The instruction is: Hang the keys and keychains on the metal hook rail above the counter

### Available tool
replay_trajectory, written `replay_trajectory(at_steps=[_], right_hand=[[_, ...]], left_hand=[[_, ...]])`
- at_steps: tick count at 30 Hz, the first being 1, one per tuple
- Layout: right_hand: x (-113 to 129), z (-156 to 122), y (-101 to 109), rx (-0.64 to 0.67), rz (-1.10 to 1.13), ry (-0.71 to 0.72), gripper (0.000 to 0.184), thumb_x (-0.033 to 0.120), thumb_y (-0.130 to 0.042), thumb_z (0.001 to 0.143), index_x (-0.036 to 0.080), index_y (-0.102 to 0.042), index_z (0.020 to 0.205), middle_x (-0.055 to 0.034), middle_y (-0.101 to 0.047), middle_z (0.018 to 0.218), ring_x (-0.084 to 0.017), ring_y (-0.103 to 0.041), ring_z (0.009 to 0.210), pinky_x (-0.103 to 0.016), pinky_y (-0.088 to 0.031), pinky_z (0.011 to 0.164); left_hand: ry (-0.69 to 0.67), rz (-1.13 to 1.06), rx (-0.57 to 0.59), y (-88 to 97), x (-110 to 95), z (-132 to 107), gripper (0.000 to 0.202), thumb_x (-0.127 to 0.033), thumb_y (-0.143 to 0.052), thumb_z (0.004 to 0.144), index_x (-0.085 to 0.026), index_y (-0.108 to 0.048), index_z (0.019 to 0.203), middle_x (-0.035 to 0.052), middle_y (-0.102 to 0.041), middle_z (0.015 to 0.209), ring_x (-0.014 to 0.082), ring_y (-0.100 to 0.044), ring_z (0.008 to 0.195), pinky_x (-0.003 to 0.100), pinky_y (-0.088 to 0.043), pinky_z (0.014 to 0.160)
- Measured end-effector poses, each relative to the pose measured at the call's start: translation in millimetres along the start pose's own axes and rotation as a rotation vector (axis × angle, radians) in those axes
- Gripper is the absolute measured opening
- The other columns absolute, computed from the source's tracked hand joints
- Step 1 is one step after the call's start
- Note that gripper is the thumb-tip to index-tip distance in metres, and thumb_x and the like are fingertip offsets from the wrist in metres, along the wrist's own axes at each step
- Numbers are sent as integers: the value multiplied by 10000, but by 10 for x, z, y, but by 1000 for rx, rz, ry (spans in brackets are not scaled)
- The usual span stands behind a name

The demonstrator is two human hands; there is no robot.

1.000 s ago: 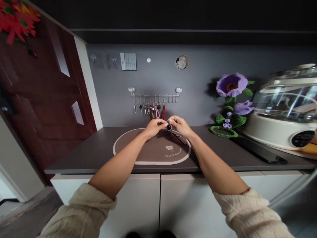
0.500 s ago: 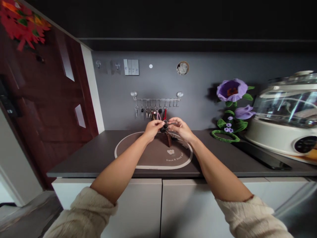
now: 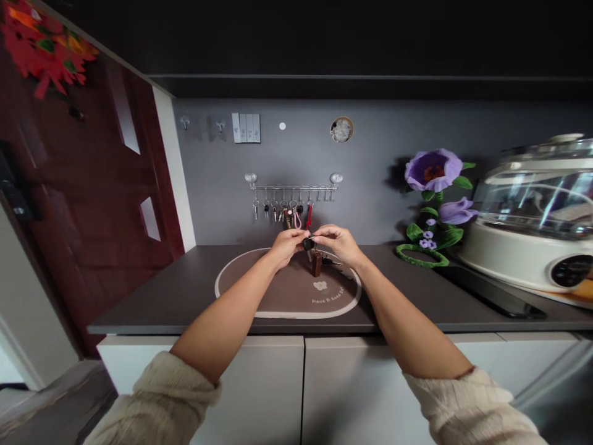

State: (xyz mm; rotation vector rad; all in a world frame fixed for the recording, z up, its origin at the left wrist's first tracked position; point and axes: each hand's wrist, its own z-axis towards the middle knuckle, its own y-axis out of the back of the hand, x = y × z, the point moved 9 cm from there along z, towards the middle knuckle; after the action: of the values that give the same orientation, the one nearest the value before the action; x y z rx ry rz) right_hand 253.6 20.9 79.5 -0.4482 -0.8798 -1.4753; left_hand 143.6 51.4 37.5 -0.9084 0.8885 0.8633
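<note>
- Door (image 3: 92, 185), dark red, at far left; red flowers (image 3: 50, 49) on its upper part.
- Counter (image 3: 157, 290), dark, running across to the right edge.
- Mat (image 3: 278, 284), brown, pale-rimmed, on the counter beneath both hands.
- Left hand (image 3: 283, 247): grip closed, thumb and finger pinching the upper end of the key bunch; same hold as half a second ago.
- Rail (image 3: 291, 188), clear, on the wall behind; hung keys (image 3: 275, 213) on it, plus one red strap (image 3: 309, 216).
- Key bunch (image 3: 317, 262), between the hands, above the mat: dark round piece (image 3: 308, 243) at top, brown tag (image 3: 317, 268) hanging nearly upright, keys beside it.
- Right hand (image 3: 343, 244): fingers, spread half a second ago, now brought together, pinching at the top of the bunch. The work there is thus two-handed again. Exact part pinched: too small to tell.
- Flower ornament (image 3: 433, 170), purple, green base, on the counter.
- Flat black slab (image 3: 491, 293), on the counter, near the ornament.
- Appliance (image 3: 504, 247), white with transparent top, far right.
</note>
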Motion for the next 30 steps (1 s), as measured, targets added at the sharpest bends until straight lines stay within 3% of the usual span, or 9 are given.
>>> replay_trajectory(at_steps=[8, 13, 18, 24, 30], right_hand=[[-47, 38, 109, -84, 91, -71, 212, 328, -659, 561, 158, -630, 685, -10, -624, 681, -101, -541, 627, -265, -415, 681], [-135, 56, 137, -130, 219, -140, 225, 318, -674, 544, 165, -634, 704, -10, -626, 702, -94, -548, 633, -254, -430, 659], [-72, 117, 149, -140, 308, -133, 242, 330, -662, 568, 163, -625, 738, -19, -618, 729, -94, -551, 649, -258, -442, 663], [-2, 340, 282, -208, 252, -111, 271, 378, -636, 584, 173, -594, 756, -2, -602, 718, -67, -525, 595, -209, -424, 568], [-126, 623, 475, -329, 253, -147, 216, 329, -643, 576, 158, -577, 690, 13, -549, 571, -67, -501, 494, -218, -419, 507]], left_hand=[[28, 66, -67, 68, -18, -28, 288, -352, -660, 576, -147, -598, 768, 20, -574, 697, 61, -498, 563, 214, -408, 565], [-39, 170, -56, 75, -70, -10, 327, -383, -645, 578, -148, -609, 801, 43, -579, 768, 69, -498, 597, 195, -392, 534], [-149, 263, -96, 97, -114, 20, 337, -396, -624, 584, -137, -603, 797, 33, -573, 716, 83, -500, 601, 193, -383, 517], [-222, 361, -190, 163, -154, 22, 303, -391, -592, 609, -127, -597, 758, 5, -543, 594, 84, -477, 542, 194, -360, 496], [-240, 357, -225, 200, -146, 21, 284, -370, -587, 606, -126, -609, 750, 17, -560, 615, 96, -484, 556, 202, -362, 510]])
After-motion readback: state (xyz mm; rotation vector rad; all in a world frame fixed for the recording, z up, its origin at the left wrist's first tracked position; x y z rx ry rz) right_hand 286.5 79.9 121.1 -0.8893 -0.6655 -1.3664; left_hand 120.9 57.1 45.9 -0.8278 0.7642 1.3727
